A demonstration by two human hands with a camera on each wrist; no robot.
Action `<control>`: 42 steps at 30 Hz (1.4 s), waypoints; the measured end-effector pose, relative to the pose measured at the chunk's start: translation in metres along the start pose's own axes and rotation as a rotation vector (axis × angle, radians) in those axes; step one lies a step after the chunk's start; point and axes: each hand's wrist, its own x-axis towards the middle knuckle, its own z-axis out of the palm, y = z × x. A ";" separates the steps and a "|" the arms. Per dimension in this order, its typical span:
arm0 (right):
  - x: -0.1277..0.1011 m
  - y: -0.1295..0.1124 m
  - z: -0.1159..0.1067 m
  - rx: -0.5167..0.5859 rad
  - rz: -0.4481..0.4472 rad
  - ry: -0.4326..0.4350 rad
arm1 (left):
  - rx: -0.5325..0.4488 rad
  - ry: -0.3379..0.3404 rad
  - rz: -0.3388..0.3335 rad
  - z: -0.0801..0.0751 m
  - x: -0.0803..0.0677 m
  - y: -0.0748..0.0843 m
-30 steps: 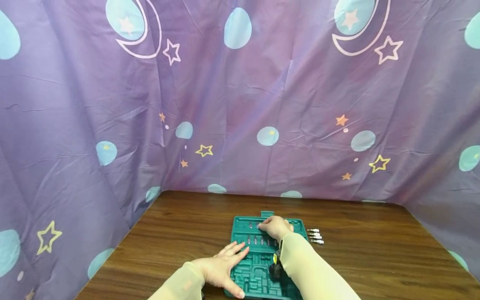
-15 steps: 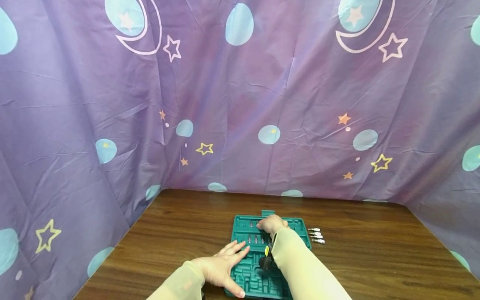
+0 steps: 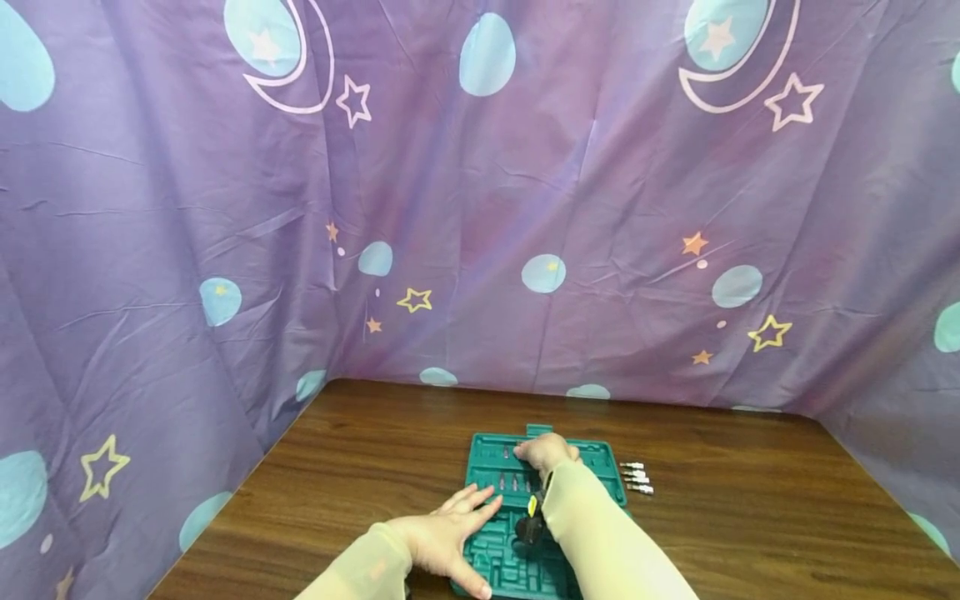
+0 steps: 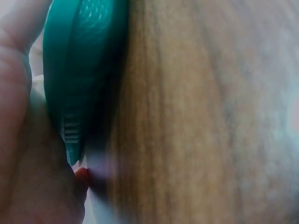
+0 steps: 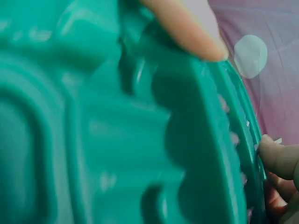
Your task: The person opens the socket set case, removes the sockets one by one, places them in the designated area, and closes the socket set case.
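purple starry curtain, wooden table

text: none legible | labels/brands/nos.: none | tool case: no readable marks

case on table | bits right of case | curtain behind

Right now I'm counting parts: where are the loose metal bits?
In the head view, the loose metal bits lie on the wooden table, just right of the green tool case.
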 end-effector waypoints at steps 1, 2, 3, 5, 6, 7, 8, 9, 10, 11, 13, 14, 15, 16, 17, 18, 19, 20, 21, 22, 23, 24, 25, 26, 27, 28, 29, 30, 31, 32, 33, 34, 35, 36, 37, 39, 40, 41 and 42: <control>0.000 0.001 0.000 0.021 -0.002 -0.001 | 0.000 0.000 0.000 0.000 0.000 0.000; -0.001 0.002 0.001 0.032 -0.015 -0.003 | -0.003 -0.003 -0.001 0.000 -0.001 0.000; -0.001 0.003 0.001 0.029 -0.034 -0.005 | -0.007 -0.006 -0.002 0.000 -0.001 0.000; -0.003 0.004 0.000 0.020 -0.067 -0.014 | -0.008 -0.008 0.000 -0.001 -0.001 -0.001; -0.003 0.005 0.001 0.009 -0.085 -0.015 | -0.007 -0.008 0.001 -0.001 -0.001 -0.001; -0.002 0.005 0.001 -0.001 -0.101 -0.016 | -0.005 -0.006 0.004 -0.001 -0.001 -0.001; -0.002 0.006 0.001 -0.012 -0.113 -0.015 | -0.002 -0.005 0.006 -0.001 -0.001 -0.002; -0.001 0.006 0.001 -0.016 -0.118 -0.013 | 0.001 -0.004 0.009 -0.001 -0.001 -0.002; -0.001 0.007 0.001 -0.006 -0.118 -0.015 | 0.002 -0.003 0.010 -0.001 0.000 -0.001; 0.000 0.008 0.001 0.014 -0.114 -0.014 | 0.000 -0.005 0.009 -0.002 0.000 -0.001; -0.001 0.009 -0.001 0.037 -0.116 -0.015 | -0.002 -0.006 0.005 -0.002 0.000 0.000; -0.002 0.009 -0.002 0.053 -0.117 -0.015 | -0.002 -0.006 0.005 -0.002 0.000 0.000; -0.002 0.009 -0.003 0.067 -0.114 -0.016 | -0.003 -0.007 0.004 -0.002 0.001 0.000; -0.003 0.009 -0.003 0.078 -0.116 -0.019 | -0.001 -0.006 0.004 -0.003 0.001 0.001; -0.003 0.009 -0.004 0.090 -0.118 -0.019 | 0.001 -0.008 0.004 -0.003 0.001 0.001; -0.003 0.008 -0.004 0.094 -0.125 -0.019 | 0.003 -0.008 0.004 -0.003 0.001 0.001; -0.003 0.008 -0.005 0.103 -0.130 -0.017 | 0.004 -0.009 0.004 -0.004 0.001 0.001; -0.002 0.007 -0.006 0.115 -0.138 -0.015 | 0.000 -0.011 0.003 -0.005 0.002 0.001; -0.002 0.007 -0.006 0.125 -0.144 -0.013 | -0.003 -0.014 0.001 -0.005 0.002 0.001; -0.001 0.007 -0.006 0.134 -0.155 -0.012 | -0.005 -0.017 -0.001 -0.006 0.002 0.001; 0.000 0.006 -0.007 0.137 -0.167 -0.012 | -0.009 -0.020 -0.003 -0.006 0.002 0.000; 0.001 0.006 -0.007 0.135 -0.177 -0.012 | -0.011 -0.020 -0.005 -0.007 0.001 0.000; 0.002 0.006 -0.008 0.138 -0.187 -0.015 | -0.015 -0.024 -0.007 -0.007 0.001 0.000; 0.002 0.006 -0.009 0.146 -0.193 -0.025 | -0.019 -0.027 -0.008 -0.007 0.001 -0.001; 0.003 0.007 -0.009 0.154 -0.206 -0.038 | -0.020 -0.030 -0.009 -0.007 0.001 -0.001; 0.003 0.007 -0.010 0.171 -0.221 -0.058 | -0.023 -0.033 -0.010 -0.007 0.001 -0.001; 0.004 0.007 -0.011 0.190 -0.239 -0.077 | -0.027 -0.035 -0.010 -0.007 0.001 -0.001; 0.004 0.007 -0.013 0.209 -0.263 -0.094 | -0.027 -0.036 -0.009 -0.006 0.001 -0.001; 0.003 0.008 -0.015 0.222 -0.294 -0.112 | -0.028 -0.036 -0.008 -0.006 0.002 -0.001; 0.003 0.008 -0.017 0.235 -0.324 -0.131 | -0.026 -0.035 -0.007 -0.006 0.002 -0.001; 0.003 0.008 -0.019 0.240 -0.354 -0.149 | -0.026 -0.032 -0.007 -0.006 0.002 -0.001; 0.002 0.009 -0.023 0.242 -0.380 -0.163 | -0.024 -0.029 -0.006 -0.005 0.002 -0.001; 0.001 0.010 -0.026 0.238 -0.403 -0.174 | -0.021 -0.025 -0.004 -0.005 0.001 -0.001; 0.001 0.012 -0.030 0.230 -0.423 -0.186 | -0.020 -0.022 -0.005 -0.004 0.001 -0.001; 0.000 0.015 -0.034 0.228 -0.436 -0.198 | -0.020 -0.020 -0.006 -0.003 0.001 0.000; -0.001 0.021 -0.044 0.225 -0.455 -0.215 | -0.021 -0.016 -0.007 -0.002 0.000 0.000; 0.000 0.025 -0.049 0.223 -0.467 -0.215 | -0.023 -0.017 -0.008 -0.002 0.000 0.000; 0.000 0.030 -0.054 0.222 -0.476 -0.209 | -0.023 -0.015 -0.009 -0.002 0.000 0.000; 0.001 0.034 -0.059 0.216 -0.488 -0.198 | -0.027 -0.016 -0.010 -0.001 0.000 -0.001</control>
